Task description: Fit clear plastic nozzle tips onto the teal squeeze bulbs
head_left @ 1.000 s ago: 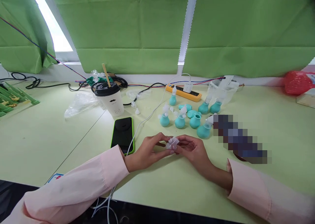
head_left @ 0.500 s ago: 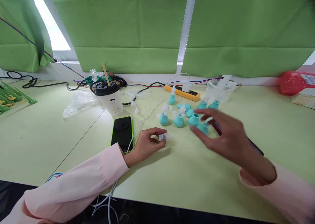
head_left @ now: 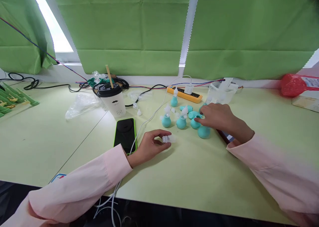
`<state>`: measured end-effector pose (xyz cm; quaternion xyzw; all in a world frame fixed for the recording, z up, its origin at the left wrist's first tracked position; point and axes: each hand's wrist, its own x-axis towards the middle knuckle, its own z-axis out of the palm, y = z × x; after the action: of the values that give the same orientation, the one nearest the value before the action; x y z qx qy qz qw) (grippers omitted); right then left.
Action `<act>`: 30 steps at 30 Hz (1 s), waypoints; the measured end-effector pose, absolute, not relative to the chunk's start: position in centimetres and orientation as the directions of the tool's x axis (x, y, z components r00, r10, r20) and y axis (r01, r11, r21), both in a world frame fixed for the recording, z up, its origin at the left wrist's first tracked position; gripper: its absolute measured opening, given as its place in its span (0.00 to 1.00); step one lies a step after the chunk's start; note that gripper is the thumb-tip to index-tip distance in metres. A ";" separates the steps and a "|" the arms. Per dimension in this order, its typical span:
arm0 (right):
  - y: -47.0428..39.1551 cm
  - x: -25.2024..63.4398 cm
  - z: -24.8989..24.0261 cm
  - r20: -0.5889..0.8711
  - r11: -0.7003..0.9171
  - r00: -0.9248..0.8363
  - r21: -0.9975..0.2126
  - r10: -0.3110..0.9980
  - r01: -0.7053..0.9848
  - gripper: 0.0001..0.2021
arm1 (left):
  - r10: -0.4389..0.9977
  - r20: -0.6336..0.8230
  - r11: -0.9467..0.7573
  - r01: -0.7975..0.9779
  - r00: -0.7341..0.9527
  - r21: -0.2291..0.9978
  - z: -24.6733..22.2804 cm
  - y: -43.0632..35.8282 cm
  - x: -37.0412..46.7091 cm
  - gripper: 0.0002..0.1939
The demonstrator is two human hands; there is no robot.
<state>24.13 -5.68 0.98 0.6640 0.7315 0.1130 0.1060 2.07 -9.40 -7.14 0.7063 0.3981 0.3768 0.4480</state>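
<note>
My left hand (head_left: 153, 144) rests on the table, with thumb and fingertips closed on a small clear plastic nozzle (head_left: 168, 139) lying sideways. Over the group of teal rubber bulbs, my right hand (head_left: 218, 117) reaches down, its thumb and forefinger at the neck of one teal bulb (head_left: 195, 123); the hand hides part of the neck. Another bulb (head_left: 203, 132) sits just in front of those fingers. To the left stand two bulbs with clear tips (head_left: 166, 121) (head_left: 181, 122), and a third tipped bulb (head_left: 174, 101) is farther back. Teal pieces (head_left: 186, 108) lie behind them.
A black phone with green edge (head_left: 125, 135) and a lidded paper cup (head_left: 115, 104) are on the left. A white cable (head_left: 149, 119) runs to an orange power strip (head_left: 184, 94). Behind my right hand is a clear plastic container (head_left: 220, 93); a dark phone (head_left: 225, 136) lies under my wrist.
My right hand has moved back and slightly left, down onto the teal bulbs, and its fingers have closed in. My left hand stays in place with the clear nozzle.
</note>
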 end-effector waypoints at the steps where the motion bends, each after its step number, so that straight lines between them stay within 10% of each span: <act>1: -5.6 24.1 0.8 -0.005 0.097 -0.100 0.304 0.995 0.948 0.15 | 0.900 0.178 -0.283 0.222 0.399 0.933 -7.2 -9.4 2.1 0.15; 12: -7.1 23.9 3.0 0.268 0.029 -0.051 0.086 0.962 0.996 0.14 | 0.896 0.212 -0.305 0.193 0.390 0.932 -6.6 -9.5 2.2 0.15; 17: -10.3 23.6 4.8 0.544 0.391 -0.234 -0.192 0.806 0.900 0.10 | 0.908 0.202 -0.272 0.147 0.367 0.951 -7.1 -9.2 2.2 0.16; 24: -13.3 21.1 -0.1 0.156 0.531 -0.544 -0.546 0.824 0.648 0.05 | 0.930 0.104 -0.121 0.027 0.352 0.992 -7.0 -9.2 2.3 0.14; 30: -13.4 20.4 -5.5 0.231 0.450 -0.439 -0.740 0.869 0.501 0.07 | 0.928 0.168 -0.188 0.026 0.334 0.982 -6.9 -9.5 2.4 0.15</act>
<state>20.44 -13.38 -5.54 0.4313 0.7938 -0.2987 -0.3078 2.39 -9.54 -6.93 0.6340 0.3760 0.4380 0.5147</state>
